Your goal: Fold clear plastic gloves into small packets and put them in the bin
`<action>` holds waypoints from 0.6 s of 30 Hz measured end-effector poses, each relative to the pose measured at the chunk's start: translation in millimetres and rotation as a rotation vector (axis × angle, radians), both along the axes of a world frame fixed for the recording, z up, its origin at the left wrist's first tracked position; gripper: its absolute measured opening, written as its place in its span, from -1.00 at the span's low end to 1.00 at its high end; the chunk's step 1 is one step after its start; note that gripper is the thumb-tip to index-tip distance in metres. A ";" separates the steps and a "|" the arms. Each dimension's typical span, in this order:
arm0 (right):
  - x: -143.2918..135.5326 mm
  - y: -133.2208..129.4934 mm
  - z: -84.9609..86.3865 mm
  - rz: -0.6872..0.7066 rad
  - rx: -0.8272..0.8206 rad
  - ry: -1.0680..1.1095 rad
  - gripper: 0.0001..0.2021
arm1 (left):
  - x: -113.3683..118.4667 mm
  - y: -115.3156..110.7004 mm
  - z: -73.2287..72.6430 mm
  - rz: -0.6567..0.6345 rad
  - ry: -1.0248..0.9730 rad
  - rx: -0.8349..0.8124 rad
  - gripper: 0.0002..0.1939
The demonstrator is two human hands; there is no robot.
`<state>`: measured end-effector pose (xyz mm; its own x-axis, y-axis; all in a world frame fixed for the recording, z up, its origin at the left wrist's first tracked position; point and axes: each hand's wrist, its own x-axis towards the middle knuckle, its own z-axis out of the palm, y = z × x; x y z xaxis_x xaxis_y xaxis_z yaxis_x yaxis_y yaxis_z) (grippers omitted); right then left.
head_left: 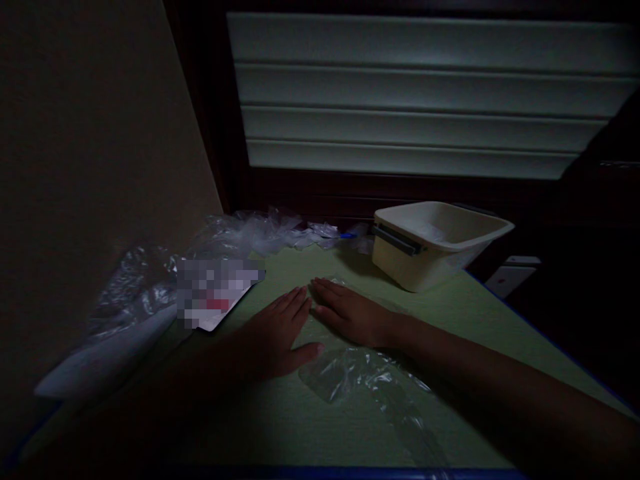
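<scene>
Palm down near the middle of the green table (470,413), my left hand (285,333) lies flat, its thumb stretched to the right. Just beside it, my right hand (353,313) rests flat with the fingers pointing left, over part of a clear plastic sheet (345,373). The fingertips of both hands are close together. The plastic spreads between and below the hands toward the table's front edge. Neither hand grips anything that shows.
A cream bin (400,263) with a dark handle stands at the back right. Crumpled clear plastic (250,233) lines the back and left edges. A pouch with a blurred label (235,290) lies at the left. Behind are a wall and a slatted panel (400,93).
</scene>
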<state>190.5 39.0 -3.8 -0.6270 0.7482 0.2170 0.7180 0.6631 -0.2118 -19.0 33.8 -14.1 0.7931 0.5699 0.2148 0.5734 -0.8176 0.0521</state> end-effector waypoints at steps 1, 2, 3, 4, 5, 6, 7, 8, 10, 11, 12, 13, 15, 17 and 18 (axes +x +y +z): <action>0.2 3.5 -3.6 -0.002 -0.002 -0.004 -0.45 | 0.0 0.9 -2.0 0.011 0.000 0.003 -0.32; 2.2 7.2 -7.2 -0.005 -0.004 -0.011 -0.43 | 0.0 1.8 -4.0 0.025 -0.003 0.009 -0.30; 5.8 11.1 -10.6 -0.010 -0.006 -0.019 -0.42 | 0.0 2.6 -5.9 0.035 -0.007 0.014 -0.29; 10.6 14.9 -13.5 -0.018 -0.009 -0.027 -0.41 | -0.2 3.2 -7.6 0.040 -0.010 0.017 -0.28; 16.0 18.7 -16.0 -0.033 -0.012 -0.033 -0.40 | -0.4 3.6 -9.2 0.042 -0.013 0.020 -0.28; 21.7 22.3 -17.8 -0.053 -0.015 -0.038 -0.39 | -0.7 3.8 -10.5 0.042 -0.014 0.022 -0.28; 27.1 25.8 -19.0 -0.074 -0.016 -0.040 -0.39 | -1.0 3.8 -11.7 0.042 -0.017 0.024 -0.28; 32.0 29.0 -19.6 -0.093 -0.015 -0.041 -0.40 | -1.4 3.7 -12.8 0.043 -0.020 0.026 -0.28; 39.4 34.1 -18.1 -0.123 -0.006 -0.035 -0.40 | -2.0 3.2 -14.3 0.050 -0.031 0.030 -0.27; 41.7 35.4 -15.8 -0.135 0.005 -0.027 -0.40 | -2.0 2.9 -14.5 0.052 -0.038 0.033 -0.27; 43.1 35.4 -12.4 -0.145 0.020 -0.016 -0.41 | -1.9 2.4 -14.3 0.054 -0.046 0.034 -0.27; 43.4 33.9 -7.9 -0.154 0.038 -0.002 -0.42 | -1.6 1.9 -13.5 0.054 -0.052 0.033 -0.27; 41.2 25.3 3.6 -0.161 0.067 0.029 -0.51 | -0.5 0.8 -10.3 0.053 -0.051 0.037 -0.30; 35.3 9.4 15.9 -0.138 0.057 0.053 -0.66 | 0.9 0.0 -6.1 0.053 -0.043 0.048 -0.38; 31.4 -0.4 21.2 -0.112 0.038 0.064 -0.68 | 1.6 0.0 -4.3 0.052 -0.037 0.059 -0.42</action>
<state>221.9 38.6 17.4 -0.5238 0.8031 0.2840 0.7737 0.5881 -0.2358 -17.5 33.8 -18.3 0.7534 0.5957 0.2784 0.6139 -0.7889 0.0266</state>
